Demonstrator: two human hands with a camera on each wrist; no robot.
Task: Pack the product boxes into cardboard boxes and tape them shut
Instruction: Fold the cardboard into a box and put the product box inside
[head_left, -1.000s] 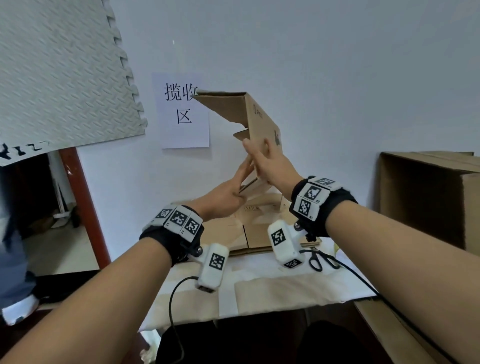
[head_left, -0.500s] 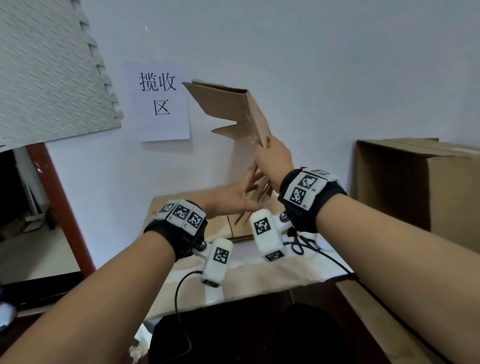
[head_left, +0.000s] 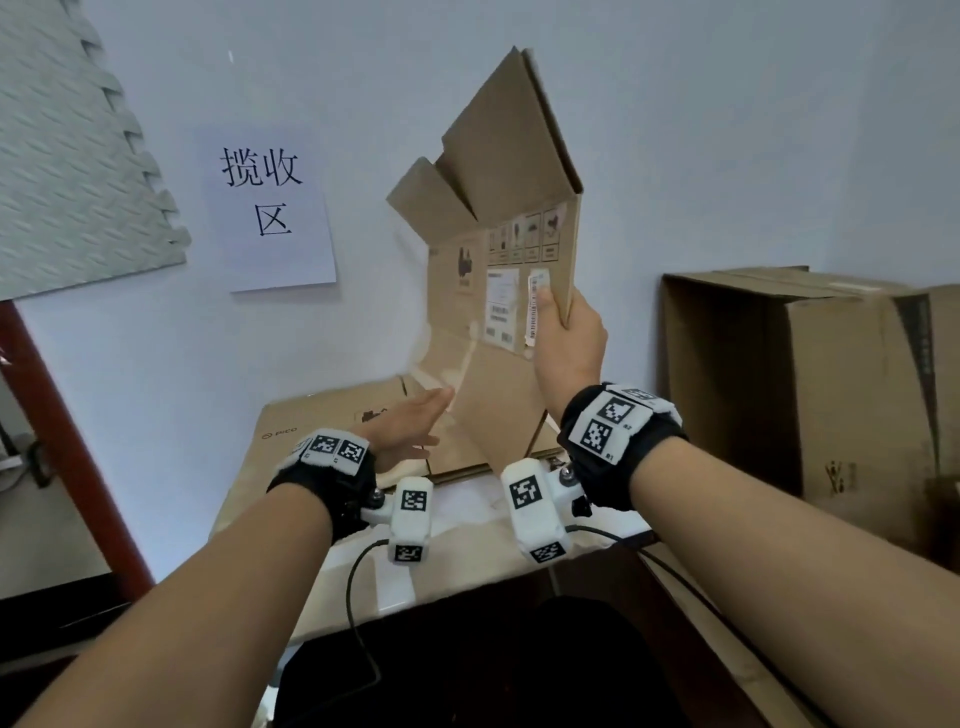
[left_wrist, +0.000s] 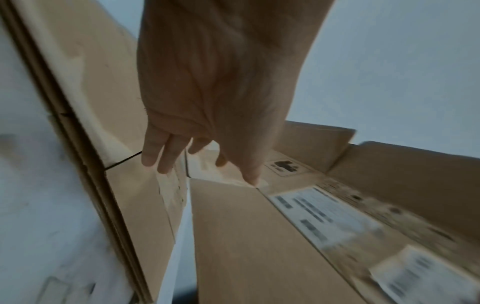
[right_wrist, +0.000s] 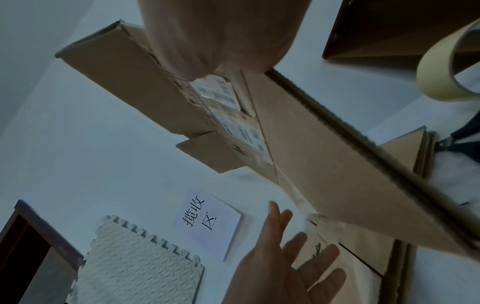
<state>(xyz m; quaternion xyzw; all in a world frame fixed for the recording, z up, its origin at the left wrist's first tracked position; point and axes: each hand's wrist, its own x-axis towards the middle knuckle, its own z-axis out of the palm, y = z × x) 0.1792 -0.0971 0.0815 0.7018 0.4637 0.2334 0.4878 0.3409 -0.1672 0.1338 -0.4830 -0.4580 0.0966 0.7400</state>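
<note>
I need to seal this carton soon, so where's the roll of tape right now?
The tape roll shows only in the right wrist view, at its upper right edge, beside the scissors and past the flattened carton the right hand grips.

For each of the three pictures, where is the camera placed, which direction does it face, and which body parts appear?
Head: worn on the head, facing forward; both forearms, the left hand and right hand show.
Left wrist: looks along the open left hand toward the flattened carton.
Right wrist: looks up from under the right hand; the left palm shows.
All three share the carton.
</note>
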